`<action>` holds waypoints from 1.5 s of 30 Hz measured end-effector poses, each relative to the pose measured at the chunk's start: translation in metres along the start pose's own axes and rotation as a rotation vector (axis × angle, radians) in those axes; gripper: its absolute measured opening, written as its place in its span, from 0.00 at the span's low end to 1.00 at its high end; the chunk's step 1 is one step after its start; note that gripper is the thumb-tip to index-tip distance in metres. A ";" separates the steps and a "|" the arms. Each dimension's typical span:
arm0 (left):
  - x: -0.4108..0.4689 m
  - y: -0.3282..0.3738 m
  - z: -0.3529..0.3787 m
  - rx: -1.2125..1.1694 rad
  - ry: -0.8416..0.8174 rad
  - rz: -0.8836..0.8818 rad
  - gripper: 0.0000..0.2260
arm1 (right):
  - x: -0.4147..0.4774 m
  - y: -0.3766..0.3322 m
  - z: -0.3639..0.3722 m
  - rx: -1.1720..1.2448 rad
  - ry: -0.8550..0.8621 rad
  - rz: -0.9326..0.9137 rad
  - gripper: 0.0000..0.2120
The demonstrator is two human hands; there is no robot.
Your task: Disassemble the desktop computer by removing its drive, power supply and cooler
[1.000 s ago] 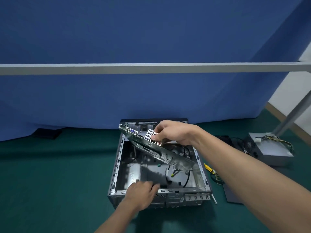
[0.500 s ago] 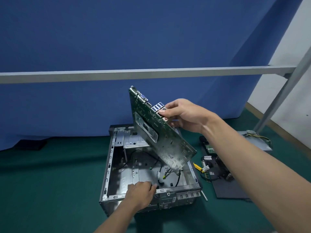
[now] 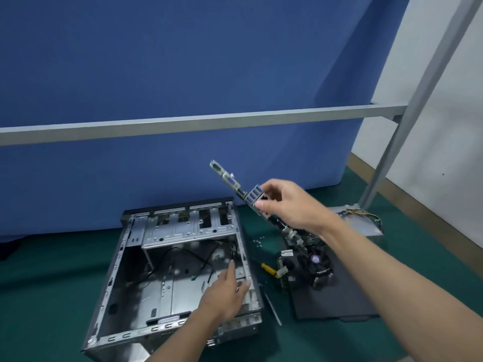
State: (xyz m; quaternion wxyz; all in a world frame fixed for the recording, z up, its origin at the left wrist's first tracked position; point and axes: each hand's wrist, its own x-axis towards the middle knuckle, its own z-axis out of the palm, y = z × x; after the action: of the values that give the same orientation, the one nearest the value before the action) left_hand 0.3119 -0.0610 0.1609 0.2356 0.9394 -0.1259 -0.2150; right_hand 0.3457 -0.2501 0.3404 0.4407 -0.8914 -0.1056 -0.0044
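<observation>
Right arm stretches in from the near right, raised up, with the right hand pinching the motherboard between thumb and curled fingers. Left arm reaches in from the near edge, way lower. The left hand is palm-down, fingers loose, index finger pointing far.

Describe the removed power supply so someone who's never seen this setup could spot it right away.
From the open computer case on the green mat, look right to the foot of the slanted grey post. The power supply lies there, partly behind the right forearm. It is the only grey metal box with yellow and black wires coming out of it.
</observation>
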 end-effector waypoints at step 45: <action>0.067 0.051 0.063 0.051 0.380 -0.256 0.36 | -0.037 0.257 -0.008 -0.864 -0.340 0.183 0.31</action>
State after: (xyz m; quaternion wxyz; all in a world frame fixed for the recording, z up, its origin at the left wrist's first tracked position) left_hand 0.3345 -0.1519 0.1136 0.2021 0.9769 0.0355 -0.0591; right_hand 0.3596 -0.4145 0.1396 0.0045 -0.9868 -0.0858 0.1372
